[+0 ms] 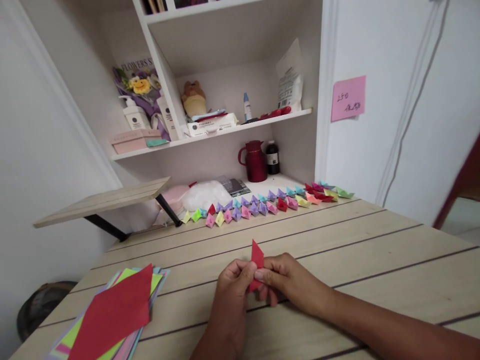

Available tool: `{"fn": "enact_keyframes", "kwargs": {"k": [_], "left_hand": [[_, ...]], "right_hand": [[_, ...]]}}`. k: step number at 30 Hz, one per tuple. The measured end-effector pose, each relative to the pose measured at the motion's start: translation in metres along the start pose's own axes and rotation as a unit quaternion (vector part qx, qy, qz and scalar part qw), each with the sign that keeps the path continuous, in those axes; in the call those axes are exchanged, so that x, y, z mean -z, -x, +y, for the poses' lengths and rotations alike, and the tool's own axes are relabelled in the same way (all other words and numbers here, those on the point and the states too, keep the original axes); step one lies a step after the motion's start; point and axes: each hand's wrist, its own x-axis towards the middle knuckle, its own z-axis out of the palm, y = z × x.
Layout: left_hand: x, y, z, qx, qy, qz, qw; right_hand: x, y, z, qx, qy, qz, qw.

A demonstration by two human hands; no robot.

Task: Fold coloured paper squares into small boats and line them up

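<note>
A small piece of folded red paper (257,253) is pinched between both of my hands, its pointed tip sticking up above the fingers. My left hand (235,280) grips it from the left with the thumb pressed on its face. From the right, my right hand (279,277) has thumb and fingers closed on the same piece. The lower part of the fold is mostly covered by fingers. To the left lies a stack of coloured paper sheets (158,286), with a red sheet (116,310) on top.
Rows of small folded paper boats (254,209) in many colours line the table's back edge. A raised wooden stand (105,200) is at the back left. Behind are a dark red jug (256,162), a dark bottle (273,157) and white shelves (213,132). A pink note (348,98) hangs on the wall.
</note>
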Motion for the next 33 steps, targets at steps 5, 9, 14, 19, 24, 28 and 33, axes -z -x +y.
{"fn": "enact_keyframes", "kwargs": {"k": [5, 9, 14, 19, 24, 28, 33], "left_hand": [[0.002, -0.005, -0.008, -0.034, 0.003, 0.008, 0.999], [0.01, -0.012, -0.018, -0.039, -0.005, 0.027, 0.999], [0.013, -0.011, -0.018, -0.032, -0.026, 0.057, 0.998], [0.01, -0.008, -0.015, -0.024, -0.019, 0.057, 0.998], [0.011, -0.01, -0.016, -0.025, -0.034, 0.046, 0.998], [0.009, -0.008, -0.017, -0.026, -0.107, 0.067, 0.992], [0.005, -0.008, -0.023, -0.039, -0.179, 0.069, 0.981]], "right_hand": [[0.006, 0.001, -0.004, 0.022, 0.05, 0.019, 0.998], [0.009, 0.001, -0.002, -0.002, 0.077, 0.004, 0.997], [0.012, -0.002, 0.005, -0.031, 0.058, 0.005, 0.998], [0.016, -0.004, 0.009, -0.02, 0.011, -0.008, 1.0], [0.013, -0.004, 0.007, -0.047, -0.015, -0.01, 0.999], [0.015, -0.006, 0.006, -0.021, 0.028, 0.033, 0.999], [0.017, -0.008, 0.009, -0.003, 0.051, 0.049, 0.997]]}}
